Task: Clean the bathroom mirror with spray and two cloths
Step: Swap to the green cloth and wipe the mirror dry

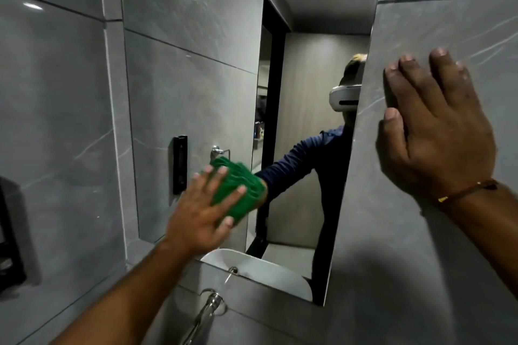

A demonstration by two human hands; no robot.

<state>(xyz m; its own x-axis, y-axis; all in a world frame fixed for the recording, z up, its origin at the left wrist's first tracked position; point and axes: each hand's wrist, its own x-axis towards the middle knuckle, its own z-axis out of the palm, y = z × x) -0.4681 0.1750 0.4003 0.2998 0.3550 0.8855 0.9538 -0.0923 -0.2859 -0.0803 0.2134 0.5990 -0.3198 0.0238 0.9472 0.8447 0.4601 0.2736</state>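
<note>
The tall bathroom mirror (pixel 196 70) is set in the grey tiled wall in front of me. My left hand (pixel 201 210) presses a folded green cloth (pixel 238 190) flat against the lower part of the glass, fingers spread over it. My right hand (pixel 434 131) rests open and flat on the grey wall tile just right of the mirror's edge, holding nothing; a thin cord bracelet sits on its wrist. The mirror reflects a person in a dark blue sleeve reaching toward the cloth. No spray bottle or second cloth is in view.
A chrome wall tap (pixel 208 308) juts out under the mirror. A dark dispenser (pixel 11 255) hangs on the left wall. The mirror reflects a white basin, a black wall fitting, a chrome holder and a doorway. Grey tile (pixel 392 232) surrounds the mirror.
</note>
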